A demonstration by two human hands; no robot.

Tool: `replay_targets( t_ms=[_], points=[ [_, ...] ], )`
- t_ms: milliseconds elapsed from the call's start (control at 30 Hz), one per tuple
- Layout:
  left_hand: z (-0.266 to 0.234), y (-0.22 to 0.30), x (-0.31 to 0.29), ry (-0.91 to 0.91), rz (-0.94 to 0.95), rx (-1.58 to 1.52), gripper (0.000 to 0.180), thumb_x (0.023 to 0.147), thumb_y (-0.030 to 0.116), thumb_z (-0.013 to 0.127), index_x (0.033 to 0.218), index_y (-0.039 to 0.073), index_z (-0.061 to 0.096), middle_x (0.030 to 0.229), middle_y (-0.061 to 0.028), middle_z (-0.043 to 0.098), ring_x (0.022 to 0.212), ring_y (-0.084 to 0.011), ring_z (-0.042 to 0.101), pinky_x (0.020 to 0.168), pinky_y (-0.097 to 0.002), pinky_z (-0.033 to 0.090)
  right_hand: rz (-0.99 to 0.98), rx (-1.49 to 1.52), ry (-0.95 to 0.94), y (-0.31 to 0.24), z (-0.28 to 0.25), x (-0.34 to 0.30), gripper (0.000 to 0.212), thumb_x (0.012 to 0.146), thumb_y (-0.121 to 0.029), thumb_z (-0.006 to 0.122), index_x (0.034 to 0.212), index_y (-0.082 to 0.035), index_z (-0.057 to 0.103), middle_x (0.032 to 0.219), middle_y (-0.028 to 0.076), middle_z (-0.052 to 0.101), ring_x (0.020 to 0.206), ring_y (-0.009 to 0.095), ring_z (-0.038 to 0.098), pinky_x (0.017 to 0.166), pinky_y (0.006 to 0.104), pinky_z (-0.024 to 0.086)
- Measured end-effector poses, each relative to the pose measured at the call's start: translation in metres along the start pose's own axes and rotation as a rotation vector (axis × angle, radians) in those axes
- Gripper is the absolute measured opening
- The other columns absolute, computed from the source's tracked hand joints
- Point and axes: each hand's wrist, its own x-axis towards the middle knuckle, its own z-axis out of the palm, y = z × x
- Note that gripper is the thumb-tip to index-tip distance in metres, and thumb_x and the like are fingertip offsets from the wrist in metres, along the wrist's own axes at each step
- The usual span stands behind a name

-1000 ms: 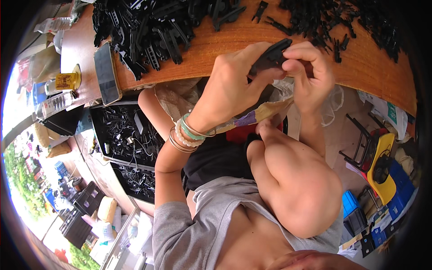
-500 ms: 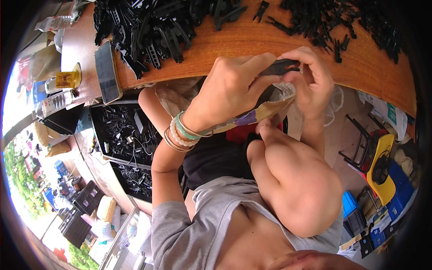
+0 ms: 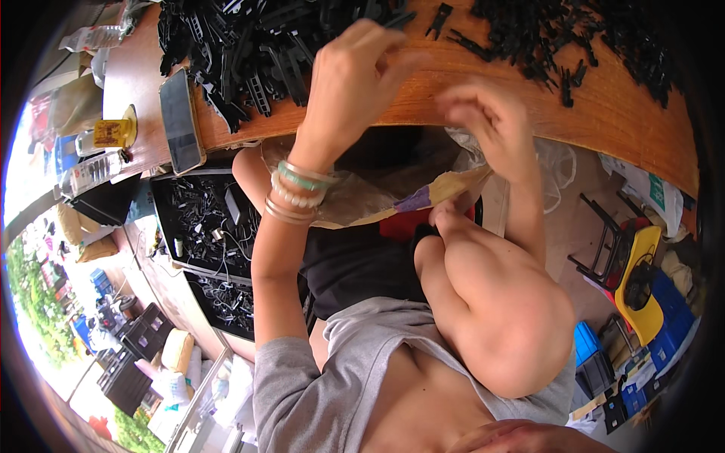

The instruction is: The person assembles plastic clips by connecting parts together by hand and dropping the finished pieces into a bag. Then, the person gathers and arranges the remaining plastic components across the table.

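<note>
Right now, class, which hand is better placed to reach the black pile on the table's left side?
Probably the left hand: in this view it overlaps the right part of that pile of black parts. The right hand, blurred, is farther off, by the front edge of the table.

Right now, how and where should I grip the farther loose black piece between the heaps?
Probably pinch the farther piece across its slim middle, coming from the near side: wood tabletop shows along both long sides; its forked end faces you.
</note>
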Motion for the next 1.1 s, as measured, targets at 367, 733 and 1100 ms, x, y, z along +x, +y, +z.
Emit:
replay_targets(
  t_ms=[367,733,1100],
  points=[
    [0.02,-0.013,0.0,0.166,0.15,0.401,0.011,0.079,0.006,0.067,0.084,0.0,0.06,0.081,-0.0072,0.06,0.066,-0.0226,0.061,0.062,-0.0321,0.05,-0.612,-0.984,0.459,0.028,-0.011,0.052,0.022,0.069,-0.008,0.075,0.089,-0.005,0.066,0.08,0.002,0.056,0.077,0.024,0.053,0.067,0.0343,0.044],
    [-0.008,0.024,-0.013,-0.203,-0.69,-0.896,0.028,0.091,0.012,0.057,0.108,-0.01,0.058,0.077,-0.0112,0.066,0.063,-0.0148,0.063,0.062,-0.0242,0.051,-0.113,0.358,0.095,-0.01,-0.005,0.01,0.03,0.085,0.003,0.062,0.115,0.003,0.06,0.1,0.012,0.065,0.083,0.015,0.066,0.069,0.0209,0.054],
    [0.007,0.036,-0.024,-0.096,-0.24,-0.438,0.025,0.081,0.002,0.065,0.105,-0.005,0.062,0.074,-0.0166,0.066,0.056,-0.02,0.063,0.054,-0.0277,0.05,-0.227,0.105,0.197,-0.007,-0.005,0.006,0.024,0.079,0.011,0.064,0.101,0.001,0.067,0.099,0.008,0.06,0.085,0.014,0.062,0.072,0.0222,0.054]
  ],
)
